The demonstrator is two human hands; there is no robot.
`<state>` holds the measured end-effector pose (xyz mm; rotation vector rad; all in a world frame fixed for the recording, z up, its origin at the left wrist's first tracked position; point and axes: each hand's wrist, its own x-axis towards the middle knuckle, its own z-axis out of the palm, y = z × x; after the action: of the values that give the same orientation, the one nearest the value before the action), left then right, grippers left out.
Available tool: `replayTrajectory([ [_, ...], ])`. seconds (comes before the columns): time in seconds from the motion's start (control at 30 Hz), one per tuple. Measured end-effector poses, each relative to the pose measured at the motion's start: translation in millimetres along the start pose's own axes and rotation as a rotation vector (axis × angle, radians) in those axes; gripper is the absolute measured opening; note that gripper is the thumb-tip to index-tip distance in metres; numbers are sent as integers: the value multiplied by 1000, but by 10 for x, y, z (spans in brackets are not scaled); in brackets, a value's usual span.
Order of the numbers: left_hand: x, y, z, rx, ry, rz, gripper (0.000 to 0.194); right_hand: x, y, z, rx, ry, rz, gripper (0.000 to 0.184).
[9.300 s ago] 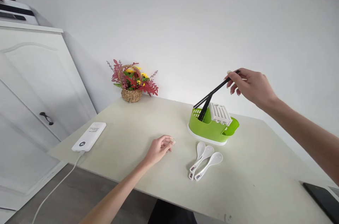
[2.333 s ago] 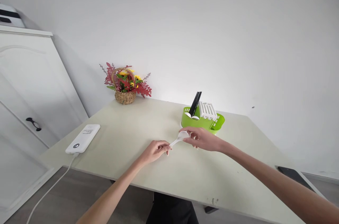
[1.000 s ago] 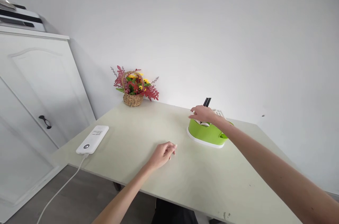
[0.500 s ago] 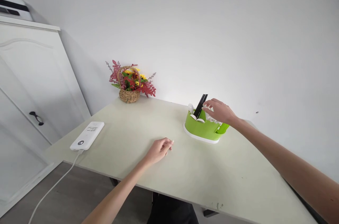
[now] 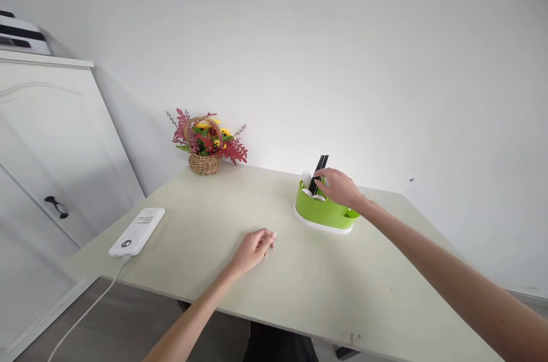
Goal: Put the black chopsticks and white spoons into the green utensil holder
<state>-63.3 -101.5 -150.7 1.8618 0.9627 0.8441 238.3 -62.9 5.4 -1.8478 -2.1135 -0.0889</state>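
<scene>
My left hand (image 5: 253,249) rests on the table with its fingers curled together and nothing in them. Over the green cutlery caddy (image 5: 319,213) reaches my right hand (image 5: 340,188), thumb and fingers apart. Its fingertips overlap the black chopsticks (image 5: 317,171) in view; whether they touch is hard to tell. The chopsticks lean upright in the caddy's left compartment. White spoons stand around them: one spoon (image 5: 306,179) at the back left, bowl up, and two lower at the front rim. My right hand mostly covers the caddy's white slotted rack.
The pale table (image 5: 205,225) stands against the wall. A flower basket (image 5: 205,163) sits at its back left. A white power bank (image 5: 137,232) with a cable (image 5: 88,313) lies near the left edge. Beside the table is a white cabinet (image 5: 55,139).
The spoons that lay on the table now stand in the caddy. My right hand has moved from the caddy's left end over the rack, then back toward the chopsticks. My left hand stays put.
</scene>
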Motion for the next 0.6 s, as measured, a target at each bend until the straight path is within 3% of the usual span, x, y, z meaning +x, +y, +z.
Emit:
replayTrajectory([
  [0.3,-17,-7,12,-7,-1,-10,52,537,-126,270,38,-134,149,39],
  [0.43,-19,-49,23,-13,-6,-19,53,624,-122,330,59,-173,182,39],
  [0.6,-22,-68,20,-28,-5,-6,52,606,-173,289,80,-200,101,38],
])
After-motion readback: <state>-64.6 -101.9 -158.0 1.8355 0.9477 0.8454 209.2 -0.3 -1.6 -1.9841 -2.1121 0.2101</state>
